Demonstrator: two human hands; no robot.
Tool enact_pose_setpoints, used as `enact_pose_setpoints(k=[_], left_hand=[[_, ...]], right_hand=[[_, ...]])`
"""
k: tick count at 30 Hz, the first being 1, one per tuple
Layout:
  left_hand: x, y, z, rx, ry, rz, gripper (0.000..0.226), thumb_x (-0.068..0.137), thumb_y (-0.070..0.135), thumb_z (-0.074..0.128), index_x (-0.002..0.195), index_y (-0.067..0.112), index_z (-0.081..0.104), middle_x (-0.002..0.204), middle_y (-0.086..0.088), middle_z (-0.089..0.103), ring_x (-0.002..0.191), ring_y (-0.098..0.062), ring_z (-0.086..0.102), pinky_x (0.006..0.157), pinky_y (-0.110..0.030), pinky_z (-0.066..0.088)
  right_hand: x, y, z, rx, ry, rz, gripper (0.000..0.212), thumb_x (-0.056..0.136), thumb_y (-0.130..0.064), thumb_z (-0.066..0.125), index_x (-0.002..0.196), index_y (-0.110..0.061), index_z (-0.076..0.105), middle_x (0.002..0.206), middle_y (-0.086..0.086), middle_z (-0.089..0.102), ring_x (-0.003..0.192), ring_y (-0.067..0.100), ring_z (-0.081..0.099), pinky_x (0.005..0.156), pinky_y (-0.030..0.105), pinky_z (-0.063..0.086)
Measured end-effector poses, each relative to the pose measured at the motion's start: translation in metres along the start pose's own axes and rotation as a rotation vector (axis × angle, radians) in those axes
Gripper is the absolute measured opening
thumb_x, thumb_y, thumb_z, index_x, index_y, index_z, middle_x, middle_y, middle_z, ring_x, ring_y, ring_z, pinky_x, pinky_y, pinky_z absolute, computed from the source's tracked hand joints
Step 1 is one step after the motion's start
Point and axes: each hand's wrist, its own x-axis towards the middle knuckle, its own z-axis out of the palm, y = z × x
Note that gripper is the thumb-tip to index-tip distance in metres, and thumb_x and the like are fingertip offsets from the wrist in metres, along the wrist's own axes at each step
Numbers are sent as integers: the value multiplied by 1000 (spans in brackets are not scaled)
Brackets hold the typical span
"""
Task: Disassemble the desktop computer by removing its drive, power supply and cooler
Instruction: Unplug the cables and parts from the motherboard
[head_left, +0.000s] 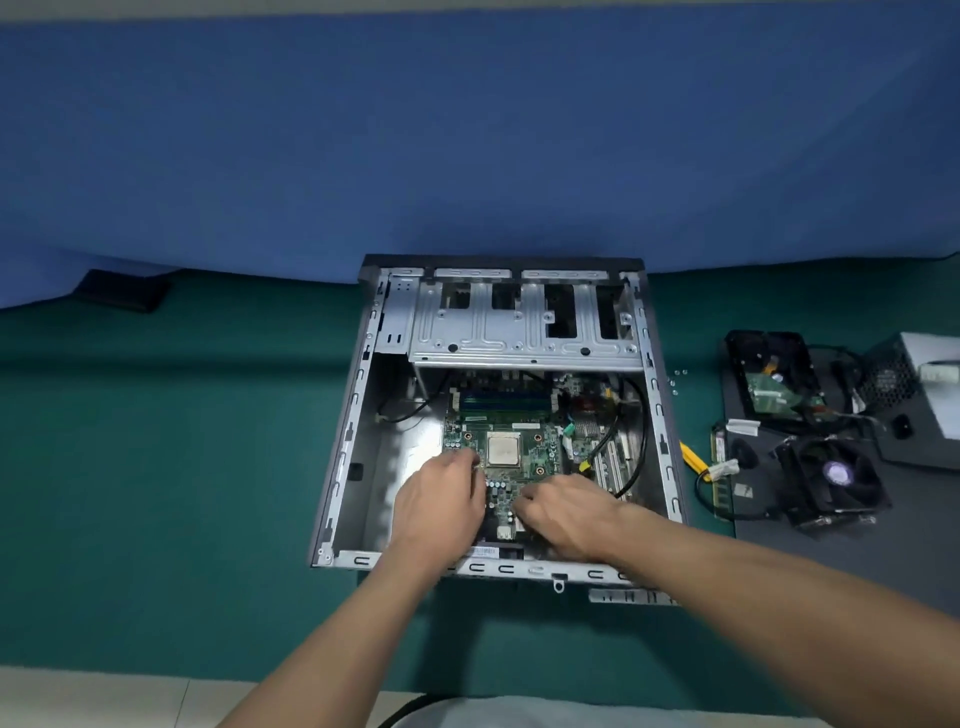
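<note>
The open computer case (353, 415) lies on the green table, with its green motherboard (524, 457) and the bare processor (503, 449) showing. My left hand (441, 499) rests with curled fingers on the board's left edge. My right hand (563, 512) is curled over the board's near part; what its fingers touch is hidden. Outside the case, to the right, lie the hard drive (774, 384), the power supply (919, 384) and the cooler with its fan (831, 483).
A silver drive cage (519, 327) spans the far end of the case. A dark panel (852, 551) under the removed parts covers the table's right side. Small screws (675, 379) and a yellow tool (693, 457) lie beside the case. A dark object (124, 291) sits far left.
</note>
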Motion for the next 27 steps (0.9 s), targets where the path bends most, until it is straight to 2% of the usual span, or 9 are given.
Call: enact_pose_setpoints(k=[3, 5, 8, 10, 13, 16, 19, 21, 27], left_hand=[[-11, 5, -8, 6, 280, 128, 10, 93, 19, 59, 96, 10, 61, 87, -4, 61, 77, -20, 54, 69, -31, 44], [-15, 6, -10, 16, 456, 187, 15, 92, 21, 57, 89, 7, 57, 83, -5, 54, 74, -20, 47, 66, -31, 41], [-20, 5, -9, 79, 562, 235, 25, 93, 28, 46, 80, 8, 52, 75, -5, 45, 68, -20, 39, 64, -30, 31], [-27, 3, -7, 108, 573, 258, 26, 93, 27, 46, 74, 9, 51, 70, -4, 44, 64, -21, 38, 63, -31, 28], [-38, 0, -4, 184, 433, 226, 29, 95, 25, 48, 70, 12, 55, 65, -3, 51, 61, -24, 47, 62, -34, 35], [-40, 0, -4, 211, 45, 38, 51, 102, 47, 23, 77, 19, 59, 78, -1, 65, 76, -26, 61, 71, -36, 42], [-36, -2, -5, 143, -171, -7, 63, 97, 64, 12, 85, 23, 57, 91, 0, 67, 86, -23, 62, 80, -35, 48], [-39, -2, -3, 171, -221, 43, 62, 96, 66, 10, 80, 24, 52, 93, -1, 66, 86, -21, 59, 79, -34, 44], [-49, -12, -2, 215, -168, 192, 60, 98, 61, 10, 79, 24, 52, 93, -2, 67, 91, -23, 59, 82, -37, 38]], right_hand=[[-7, 4, -25, 113, 117, 53, 14, 87, -14, 57, 98, -5, 54, 86, 2, 52, 76, 25, 58, 60, 27, 45], [-7, 7, -47, 223, 164, 97, 27, 91, -27, 60, 112, -10, 58, 110, 6, 60, 97, 26, 61, 83, 37, 52], [-8, 15, -81, 346, 215, 150, 42, 92, -36, 60, 129, -16, 54, 131, 6, 56, 122, 26, 51, 103, 40, 39], [-10, 21, -99, 384, 235, 165, 47, 93, -34, 59, 135, -15, 51, 137, 7, 54, 126, 25, 48, 102, 35, 37], [-18, 25, -121, 497, 246, 161, 48, 94, -29, 58, 137, -9, 50, 139, 9, 53, 125, 25, 50, 100, 30, 38], [-26, 20, -140, 637, 272, 155, 45, 95, -27, 58, 134, -5, 52, 137, 8, 55, 124, 22, 52, 104, 32, 38], [-35, 10, -158, 858, 264, 149, 17, 95, -26, 60, 95, -10, 66, 84, -3, 68, 78, 15, 60, 74, 31, 45], [-40, 4, -167, 1010, 270, 170, 23, 94, -24, 60, 76, -11, 61, 60, -9, 57, 57, 10, 49, 58, 26, 37], [-57, -19, -187, 1186, 324, 193, 21, 93, -19, 63, 76, -12, 52, 63, -1, 48, 55, 11, 43, 52, 26, 32]])
